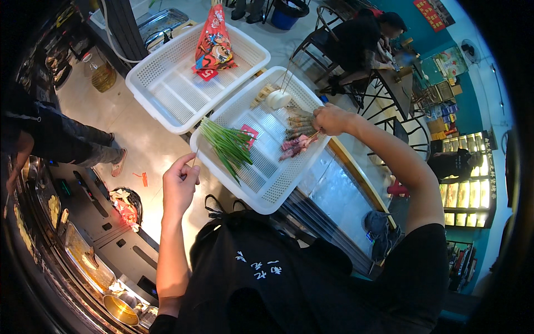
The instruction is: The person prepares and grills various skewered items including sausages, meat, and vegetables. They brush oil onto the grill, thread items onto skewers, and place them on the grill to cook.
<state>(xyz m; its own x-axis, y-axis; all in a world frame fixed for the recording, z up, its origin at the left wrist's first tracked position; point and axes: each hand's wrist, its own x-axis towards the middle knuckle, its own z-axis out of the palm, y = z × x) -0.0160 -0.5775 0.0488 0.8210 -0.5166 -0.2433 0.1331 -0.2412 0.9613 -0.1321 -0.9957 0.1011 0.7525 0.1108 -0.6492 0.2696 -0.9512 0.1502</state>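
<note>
A white perforated plastic basket (273,196) is before me, holding several groups of skewered food. My left hand (180,181) pinches a thin stick beside the basket's left rim, near a bunch of green chives (228,144). Over the right rim, my right hand (333,120) has its fingers closed around stick ends. Skewered shrimp (301,121) and pinkish meat skewers (297,146) fan out from that hand, and its fingers hide the grip. White round slices on sticks (278,99) lie at the far end, beside pale yellowish skewered pieces (262,95). A red card (249,134) lies under the chives.
A second white basket (167,121) adjoins, holding a red printed paper bag of sticks (215,46). A metal-topped counter (333,179) extends right. Cooking equipment with a metal tray (89,254) and bowl (121,309) is lower left. One person stands left; another sits upper right.
</note>
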